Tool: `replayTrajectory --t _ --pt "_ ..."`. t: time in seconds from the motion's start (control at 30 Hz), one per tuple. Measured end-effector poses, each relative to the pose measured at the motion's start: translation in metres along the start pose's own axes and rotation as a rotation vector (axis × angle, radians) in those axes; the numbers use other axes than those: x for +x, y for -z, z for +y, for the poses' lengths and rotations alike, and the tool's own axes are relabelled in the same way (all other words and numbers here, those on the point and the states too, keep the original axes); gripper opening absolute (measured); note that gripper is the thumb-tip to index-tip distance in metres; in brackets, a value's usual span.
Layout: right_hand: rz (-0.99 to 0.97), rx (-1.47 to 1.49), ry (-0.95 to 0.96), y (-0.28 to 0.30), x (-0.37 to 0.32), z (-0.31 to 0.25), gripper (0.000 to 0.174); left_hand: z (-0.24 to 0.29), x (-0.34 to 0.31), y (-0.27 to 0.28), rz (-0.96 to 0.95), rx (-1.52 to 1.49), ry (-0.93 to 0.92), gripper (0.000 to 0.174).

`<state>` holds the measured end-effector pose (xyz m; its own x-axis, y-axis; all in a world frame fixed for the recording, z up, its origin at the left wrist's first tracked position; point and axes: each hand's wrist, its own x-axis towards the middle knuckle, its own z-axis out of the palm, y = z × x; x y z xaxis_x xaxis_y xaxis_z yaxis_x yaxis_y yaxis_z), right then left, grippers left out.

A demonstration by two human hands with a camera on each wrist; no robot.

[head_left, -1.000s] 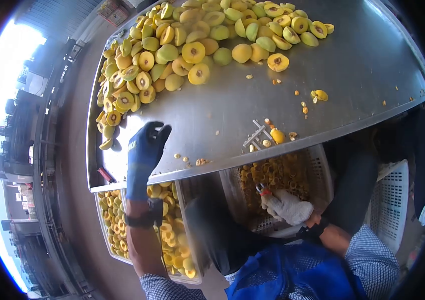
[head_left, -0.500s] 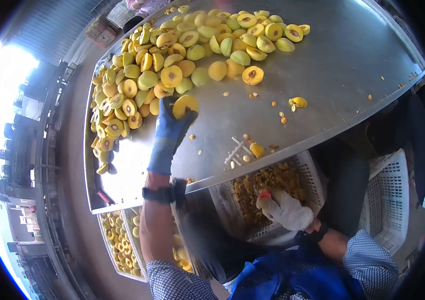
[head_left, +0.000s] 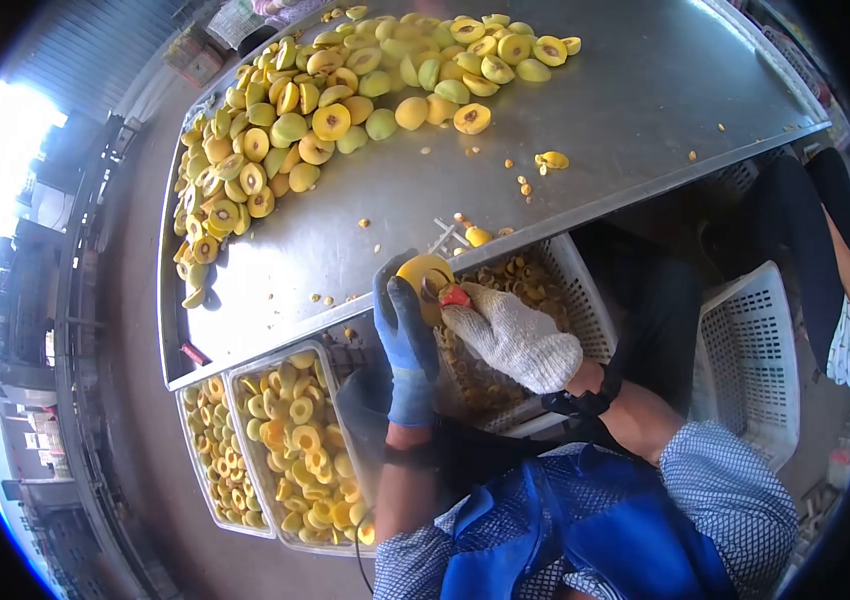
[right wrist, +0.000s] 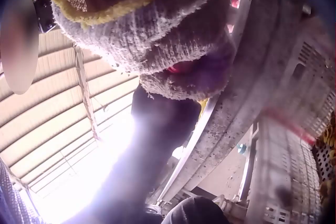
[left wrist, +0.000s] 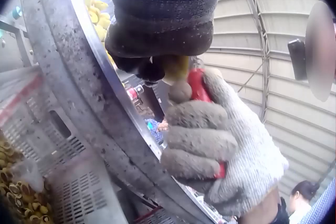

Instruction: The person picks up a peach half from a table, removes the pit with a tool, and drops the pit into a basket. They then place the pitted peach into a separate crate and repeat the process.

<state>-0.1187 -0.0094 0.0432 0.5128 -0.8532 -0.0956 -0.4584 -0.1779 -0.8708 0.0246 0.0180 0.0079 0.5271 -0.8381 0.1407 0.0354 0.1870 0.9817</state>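
In the head view my left hand point(head_left: 408, 335), in a blue glove with a dark palm, holds a yellow peach half point(head_left: 421, 270) just off the table's near edge. My right hand point(head_left: 517, 342), in a whitish knit glove, grips a red-handled tool point(head_left: 455, 297) against the peach's cut face. From the left wrist, curled fingers wrap the red handle point(left wrist: 198, 85); its working end is hidden by the peach and the dark glove. Beyond the hands, a heap of peach halves point(head_left: 290, 128) covers the far left of the metal table point(head_left: 585, 150).
Under the hands stands a white crate point(head_left: 593, 300) of brownish-yellow scraps. Two crates of pitted halves point(head_left: 300, 450) stand at the left, and another white crate point(head_left: 750, 350) at the right. Loose bits and a white plastic piece point(head_left: 440, 236) lie near the table edge.
My left hand reached to the heap, took a peach half and drew it back toward me. My right hand rose from over the scrap crate and brought the tool to the fruit.
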Motion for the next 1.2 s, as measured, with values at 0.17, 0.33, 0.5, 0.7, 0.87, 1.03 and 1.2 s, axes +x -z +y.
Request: replayTrajectory --t 0.17,0.33,0.5,0.7,0.87,1.03,1.2 --pt "-0.085 0.069 -0.030 0.005 0.002 0.004 0.044 -0.008 0.000 -0.009 0.050 0.033 0.019 0.047" --pt "-0.041 0.040 0.021 -0.008 0.000 0.018 0.044 -0.011 0.004 -0.009 0.050 0.214 -0.023 0.042" --pt "-0.038 0.161 0.107 -0.016 -0.004 0.028 0.045 0.000 0.014 -0.001 -0.172 0.212 0.103 0.035" --pt "-0.495 0.521 -0.079 -0.020 -0.008 0.049 0.031 0.003 0.032 0.023 -0.488 0.293 0.262 0.032" --pt "-0.416 0.286 0.202 -0.021 -0.011 0.053 0.044 -0.005 0.013 0.010 -0.219 0.235 0.060 0.030" --pt "-0.463 0.459 0.155 -0.020 -0.009 0.051 0.033 -0.011 0.006 0.003 -0.129 0.199 -0.135 0.026" --pt "-0.638 1.295 -0.506 -0.021 -0.017 0.039 0.026 -0.012 0.021 0.015 -0.489 0.018 0.204 0.022"
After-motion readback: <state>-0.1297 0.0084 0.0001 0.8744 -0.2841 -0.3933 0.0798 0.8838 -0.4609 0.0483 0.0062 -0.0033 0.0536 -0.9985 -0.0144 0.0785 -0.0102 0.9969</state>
